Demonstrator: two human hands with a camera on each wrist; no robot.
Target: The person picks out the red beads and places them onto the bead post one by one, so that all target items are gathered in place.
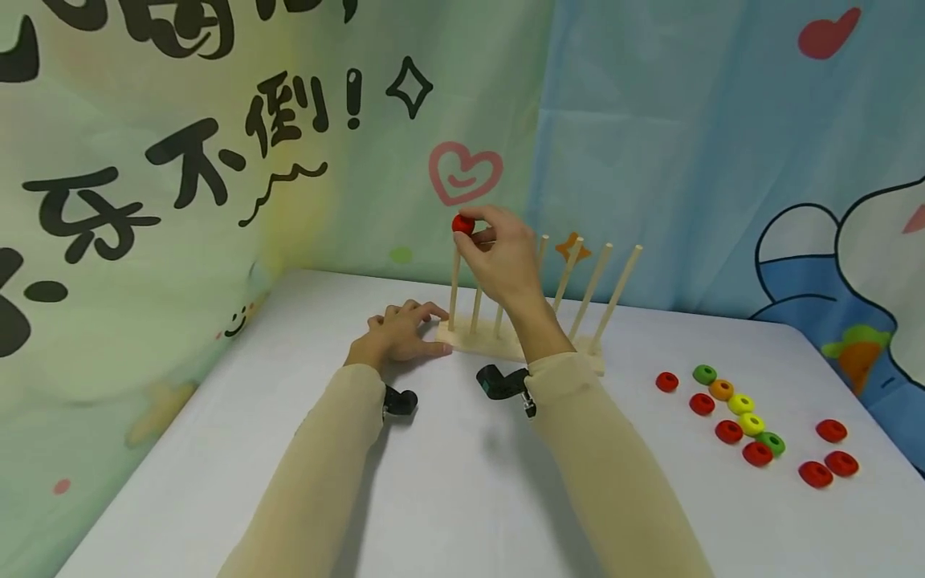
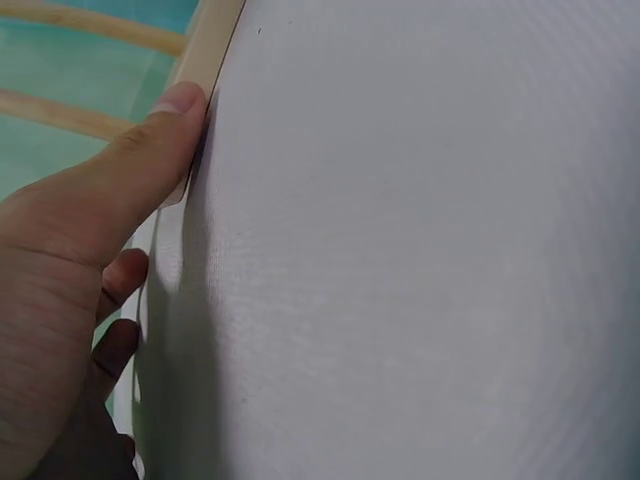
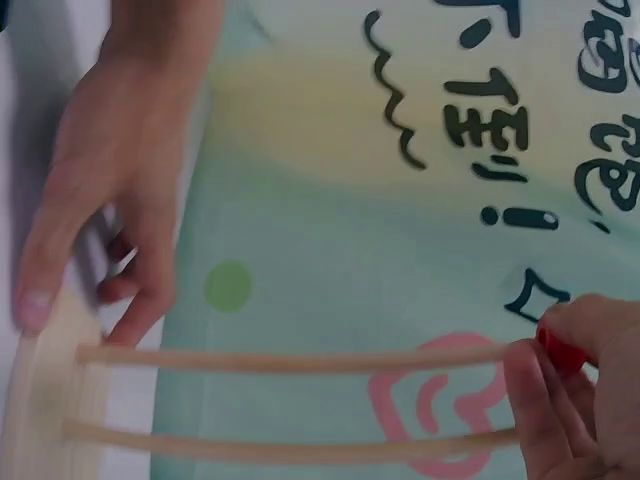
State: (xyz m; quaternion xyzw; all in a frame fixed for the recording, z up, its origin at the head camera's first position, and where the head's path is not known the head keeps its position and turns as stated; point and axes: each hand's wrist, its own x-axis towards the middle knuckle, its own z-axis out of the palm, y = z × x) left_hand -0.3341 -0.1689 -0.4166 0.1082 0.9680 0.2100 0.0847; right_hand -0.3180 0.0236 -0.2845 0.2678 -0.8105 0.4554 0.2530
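Note:
A wooden peg stand with a row of upright pegs stands toward the back of the table. My left hand holds the left end of its base, the thumb along the front edge and the index finger behind, as the right wrist view shows. My right hand pinches a red ring between thumb and fingers, right at the top of the leftmost peg. In the right wrist view the red ring is partly hidden by the fingers. The right hand and forearm cover some middle pegs.
On the right of the white table lie several red rings, with green, orange and yellow rings in a slanting line. A printed cloth hangs behind the table.

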